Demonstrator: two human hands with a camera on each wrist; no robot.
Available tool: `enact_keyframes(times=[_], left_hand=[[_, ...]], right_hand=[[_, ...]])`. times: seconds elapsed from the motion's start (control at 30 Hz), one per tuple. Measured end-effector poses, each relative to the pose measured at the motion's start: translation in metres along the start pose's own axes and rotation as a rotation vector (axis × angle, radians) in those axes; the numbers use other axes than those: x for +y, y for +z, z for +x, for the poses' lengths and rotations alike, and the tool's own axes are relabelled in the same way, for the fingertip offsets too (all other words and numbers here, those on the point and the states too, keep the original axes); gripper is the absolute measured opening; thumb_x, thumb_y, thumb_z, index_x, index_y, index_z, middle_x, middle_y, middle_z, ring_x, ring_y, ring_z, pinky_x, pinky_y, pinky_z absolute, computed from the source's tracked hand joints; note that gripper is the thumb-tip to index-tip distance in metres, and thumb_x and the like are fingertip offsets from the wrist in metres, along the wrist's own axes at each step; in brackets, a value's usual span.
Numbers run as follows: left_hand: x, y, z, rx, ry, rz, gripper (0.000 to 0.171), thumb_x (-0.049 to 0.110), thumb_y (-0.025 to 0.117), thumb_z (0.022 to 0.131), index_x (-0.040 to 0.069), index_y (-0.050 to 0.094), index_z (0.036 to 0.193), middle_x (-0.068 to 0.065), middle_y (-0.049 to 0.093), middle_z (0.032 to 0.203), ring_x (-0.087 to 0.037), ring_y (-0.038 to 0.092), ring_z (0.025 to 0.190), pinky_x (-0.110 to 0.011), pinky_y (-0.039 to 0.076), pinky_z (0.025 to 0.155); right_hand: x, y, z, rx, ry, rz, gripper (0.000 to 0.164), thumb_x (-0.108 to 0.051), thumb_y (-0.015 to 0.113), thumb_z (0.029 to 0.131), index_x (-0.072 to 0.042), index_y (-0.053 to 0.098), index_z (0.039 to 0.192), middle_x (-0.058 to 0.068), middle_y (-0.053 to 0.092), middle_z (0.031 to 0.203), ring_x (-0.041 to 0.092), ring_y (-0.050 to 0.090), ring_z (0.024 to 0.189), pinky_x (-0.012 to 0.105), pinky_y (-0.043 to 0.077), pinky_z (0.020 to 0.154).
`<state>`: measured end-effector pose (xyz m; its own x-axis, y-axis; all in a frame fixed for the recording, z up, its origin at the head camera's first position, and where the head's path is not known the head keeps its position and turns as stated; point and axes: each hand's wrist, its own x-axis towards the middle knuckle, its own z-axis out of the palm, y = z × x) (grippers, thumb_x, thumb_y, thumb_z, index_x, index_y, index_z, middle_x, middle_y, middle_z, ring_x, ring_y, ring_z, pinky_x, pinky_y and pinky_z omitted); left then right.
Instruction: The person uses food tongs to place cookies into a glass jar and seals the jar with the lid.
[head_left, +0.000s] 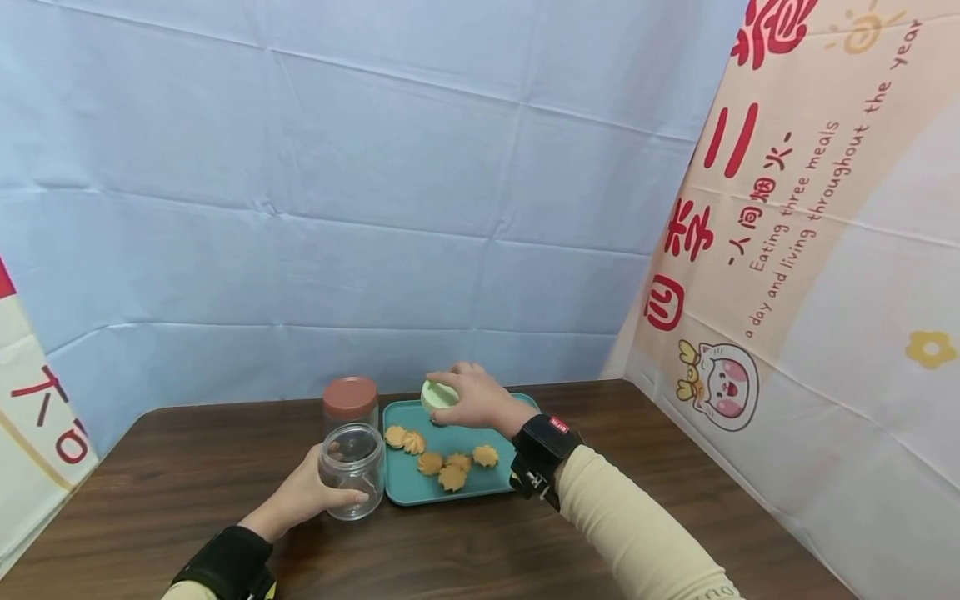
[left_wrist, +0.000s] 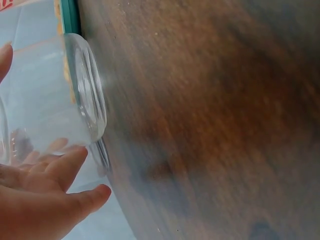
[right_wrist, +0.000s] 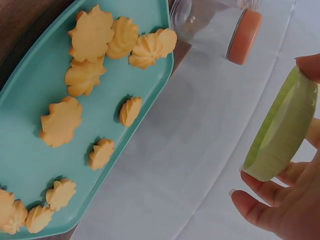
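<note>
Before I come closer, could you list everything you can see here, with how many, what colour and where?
Backdrop: 1, pale blue, at the back
Printed panels: 2, pale with red writing, left and right sides
Table: 1, brown, before the backdrop
Tray: 1, teal, on the table
Biscuits: about a dozen, golden, on the tray
Open jar: 1, clear, left of the tray
Lidded jar: 1, clear with reddish lid, behind the open jar
Lid-shaped piece: 1, pale green, held up near the tray
Wristbands: 2, black, one per wrist
Sleeves: 2, cream, on the arms
Left hand: 1, bare, gripping the open jar
Right hand: 1, bare, holding the lid-shaped piece
</note>
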<state>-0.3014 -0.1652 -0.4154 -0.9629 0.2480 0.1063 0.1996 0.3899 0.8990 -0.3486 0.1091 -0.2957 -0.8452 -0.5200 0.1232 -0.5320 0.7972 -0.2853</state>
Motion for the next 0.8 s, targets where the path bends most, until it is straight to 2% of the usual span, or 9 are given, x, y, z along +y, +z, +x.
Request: enact_keyframes(times=[0.23,0.5,0.8], left_hand=[[0.002,-0.002,0.001,0.015,-0.052,0.056,0.094,0.022,0.084,0.078,-0.011,0.022,0.141,-0.034,0.038,0.136,-0.048,0.041,0.124,-0.057,0.040,0.096],[0.002,-0.003,0.002,-0.008,-0.042,0.029,0.091,0.018,0.082,0.079,-0.010,0.024,0.142,-0.034,0.036,0.137,-0.050,0.040,0.125,-0.058,0.041,0.095],[0.006,-0.003,0.000,0.000,-0.050,0.056,0.090,0.020,0.083,0.079,-0.012,0.024,0.139,-0.034,0.037,0.136,-0.049,0.042,0.123,-0.057,0.041,0.095]], right_hand=[[0.005,-0.005,-0.004,0.014,0.019,-0.003,0.058,-0.031,0.066,0.090,-0.021,0.049,0.144,0.014,0.047,0.132,0.027,0.045,0.104,0.039,0.041,0.074],[0.015,-0.009,-0.012,0.017,0.048,0.019,0.058,-0.029,0.065,0.090,-0.020,0.049,0.144,0.015,0.047,0.133,0.028,0.044,0.105,0.039,0.040,0.072],[0.032,-0.014,-0.020,0.021,0.104,0.016,0.060,-0.031,0.066,0.089,-0.020,0.048,0.145,0.016,0.045,0.137,0.032,0.044,0.115,0.040,0.039,0.074]])
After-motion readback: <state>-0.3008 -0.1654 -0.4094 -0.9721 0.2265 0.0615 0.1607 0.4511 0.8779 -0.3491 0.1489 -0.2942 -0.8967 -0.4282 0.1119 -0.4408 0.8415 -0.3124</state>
